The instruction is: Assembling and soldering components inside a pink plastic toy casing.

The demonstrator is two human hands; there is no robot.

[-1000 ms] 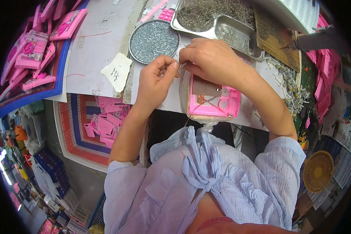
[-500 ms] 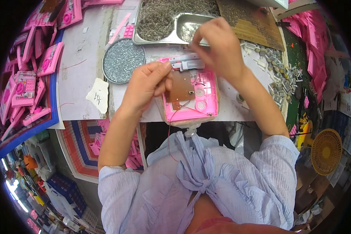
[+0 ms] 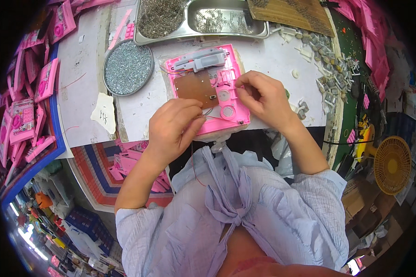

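In front of me a pink plastic casing (image 3: 239,105) lies open on a wrapped pad. It holds a brown circuit board (image 3: 192,87), a grey plastic mechanism (image 3: 203,60) along its far edge, and thin wires. My left hand (image 3: 174,127) is closed at the near left corner of the board, over the wires; whatever its fingertips pinch is hidden. At the casing's right edge is my right hand (image 3: 265,98), its thumb and forefinger drawn together. Anything between them is too small to make out. A thin red wire (image 3: 192,161) hangs down toward my lap.
Beyond the casing stands a metal tray (image 3: 203,38) of small springs; left of it, a round dish (image 3: 128,68) of tiny screws. Loose small metal-and-white parts (image 3: 330,74) are strewn on the right. Pink casings (image 3: 25,115) pile up at far left. A yellow fan (image 3: 392,165) is at right.
My right hand has come down from the spring tray to the casing's right edge. My left hand has moved nearer, from the grey mechanism to the board's near left corner. The view has shifted.
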